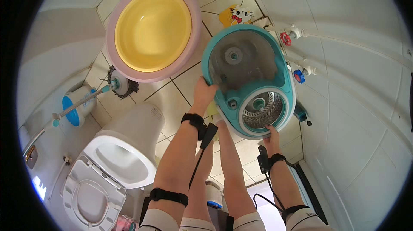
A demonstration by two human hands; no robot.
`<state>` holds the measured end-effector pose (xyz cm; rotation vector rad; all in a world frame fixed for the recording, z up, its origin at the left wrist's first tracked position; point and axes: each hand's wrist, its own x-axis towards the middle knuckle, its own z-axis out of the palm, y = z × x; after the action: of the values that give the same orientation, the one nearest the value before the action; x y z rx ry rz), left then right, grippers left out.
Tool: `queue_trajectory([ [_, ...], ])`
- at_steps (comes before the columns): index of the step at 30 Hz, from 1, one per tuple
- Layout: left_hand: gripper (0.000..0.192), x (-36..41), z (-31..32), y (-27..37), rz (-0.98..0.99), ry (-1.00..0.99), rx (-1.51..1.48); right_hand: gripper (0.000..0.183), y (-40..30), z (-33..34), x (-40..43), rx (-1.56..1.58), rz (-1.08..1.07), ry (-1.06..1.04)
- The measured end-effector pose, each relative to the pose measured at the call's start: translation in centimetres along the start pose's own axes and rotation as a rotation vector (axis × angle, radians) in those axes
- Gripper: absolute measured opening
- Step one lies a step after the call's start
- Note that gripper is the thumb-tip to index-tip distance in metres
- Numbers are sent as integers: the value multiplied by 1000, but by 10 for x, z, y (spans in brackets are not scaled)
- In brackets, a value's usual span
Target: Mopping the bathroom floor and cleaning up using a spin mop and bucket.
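Note:
Both hands hold a teal and white spin-mop bucket (211, 45) by its rim. My left hand (205, 92) grips the left edge, its thumb over the rim. At the near right, my right hand (272, 137) has its fingers on the rim beside the metal spin basket (264, 118). Murky grey water (248, 66) appears to lie in the bucket's larger part. The bucket looks slightly tilted. Black straps with small devices circle both wrists.
A yellow basin (153, 30) sits inside a pink basin (111, 37) at upper left. Left are a toilet (96, 143), a mop (124, 84) and a white-blue container (87, 101). Valves with red (285, 38) and blue (299, 76) handles project from the right wall.

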<state>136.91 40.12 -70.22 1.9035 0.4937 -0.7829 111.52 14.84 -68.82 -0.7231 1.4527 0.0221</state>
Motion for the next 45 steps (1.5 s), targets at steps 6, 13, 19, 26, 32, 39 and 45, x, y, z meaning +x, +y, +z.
queue_trajectory([
  [6, 48, -173, -17, 18, -109, 78, -720, 47, -54, -41, -103, -130, -119, -41],
  [13, 37, -265, -99, 85, -112, 148, -577, 59, -110, 22, -184, -157, -119, -208],
  [19, 35, -317, -191, 48, -129, 368, -773, 63, -116, 113, -246, -622, -344, -432],
  [26, 34, -383, -203, 12, -344, 350, -1168, 75, -171, 195, -388, -1065, -661, -542],
  [32, 33, -419, -225, -53, -392, 202, -1509, 90, -131, 272, -497, -1278, -756, -827],
  [39, 41, -428, -263, -87, -348, 194, -1784, 93, -13, 311, -600, -1305, -863, -1054],
  [45, 46, -459, -268, -117, -273, 206, -2107, 79, 94, 327, -656, -1815, -1196, -1361],
])
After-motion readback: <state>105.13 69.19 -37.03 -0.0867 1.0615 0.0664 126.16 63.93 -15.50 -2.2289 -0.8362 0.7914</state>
